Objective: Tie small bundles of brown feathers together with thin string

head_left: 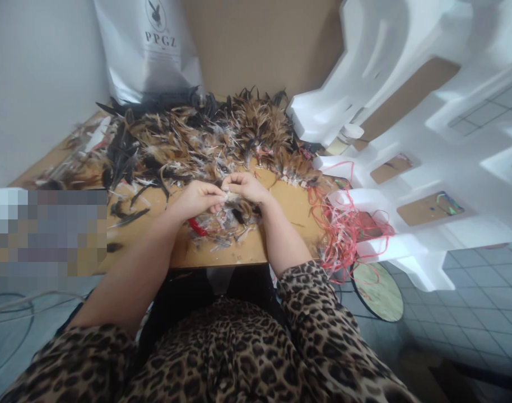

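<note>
Both hands met over the near middle of the wooden table (pixel 289 207). Left hand (pixel 199 197) and right hand (pixel 246 187) were pinched together on one small feather bundle (pixel 229 197), fingertips touching across it. Bundle sat just above a loose feather scatter (pixel 226 224) with a red tie (pixel 197 228). Big feather pile (pixel 197 140) lay behind; red cords (pixel 344 224) to the right, white foam packing (pixel 407 112) beyond, silver bag (pixel 149 50) at the back.

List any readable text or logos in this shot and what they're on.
"PPGZ": on the silver bag behind the feather pile, under a rabbit-head logo.
Smaller lines beneath it: too blurred to read.
Nothing else readable; the area at far left is pixelated.
</note>
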The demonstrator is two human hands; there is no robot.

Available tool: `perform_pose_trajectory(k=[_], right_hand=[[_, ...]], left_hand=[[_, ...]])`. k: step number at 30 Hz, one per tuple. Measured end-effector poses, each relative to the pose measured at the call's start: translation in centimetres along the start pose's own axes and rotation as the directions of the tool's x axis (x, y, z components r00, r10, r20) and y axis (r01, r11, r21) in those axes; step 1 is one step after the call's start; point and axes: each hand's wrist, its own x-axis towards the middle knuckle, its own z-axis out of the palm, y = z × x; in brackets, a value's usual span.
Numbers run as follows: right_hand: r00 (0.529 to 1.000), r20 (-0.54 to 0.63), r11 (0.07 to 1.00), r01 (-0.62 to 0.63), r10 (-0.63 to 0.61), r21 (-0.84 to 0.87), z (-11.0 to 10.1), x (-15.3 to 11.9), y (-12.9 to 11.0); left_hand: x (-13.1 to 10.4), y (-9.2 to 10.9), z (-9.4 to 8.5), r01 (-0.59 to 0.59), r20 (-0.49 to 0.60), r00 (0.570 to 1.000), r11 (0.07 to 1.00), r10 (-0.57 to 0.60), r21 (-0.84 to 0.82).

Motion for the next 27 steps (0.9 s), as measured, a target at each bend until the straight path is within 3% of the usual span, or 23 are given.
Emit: perform_pose_trajectory(k=[3, 8, 11, 14, 21, 24, 27], right_hand=[[0.996, -0.021, 0.985, -0.08, 0.084, 0.155, 0.1, 0.2, 0.9], [0.965, -0.26, 0.987, 0.025, 0.017, 0.158, 1.5, 0.7, 1.5], [0.96, -0.278, 0.982, 0.027, 0.027, 0.187, 2.7, 1.1, 1.2], [0.956, -0.294, 0.979, 0.042, 0.019, 0.197, 3.6, 1.5, 1.0], [0.951, -0.295, 0.994, 0.106, -0.093, 0.029, 4.0, 1.7, 0.9], [0.951, -0.306, 0.987, 0.089, -0.043, 0.136, 4.3, 1.7, 1.0], [0.94, -0.316, 0.945, -0.019, 0.128, 0.326, 4.4, 1.7, 1.2]], left_hand=[[0.0, 0.5, 0.1, -0.008, -0.048, 0.999, 0.998, 0.005, -0.07], [0.7, 0.3, -0.1, -0.071, -0.281, 0.959, 0.943, -0.025, -0.326], [1.2, -0.2, -0.3, -0.072, -0.353, 0.928, 0.871, -0.12, -0.486], [1.6, -0.8, -0.4, -0.076, -0.38, 0.909, 0.826, -0.173, -0.559], [1.8, -1.5, -0.4, -0.074, -0.399, 0.891, 0.798, -0.216, -0.598], [1.9, -1.5, -0.6, -0.046, -0.372, 0.893, 0.772, -0.252, -0.634], [2.0, -1.5, -1.1, -0.016, -0.32, 0.899, 0.709, -0.298, -0.706]])
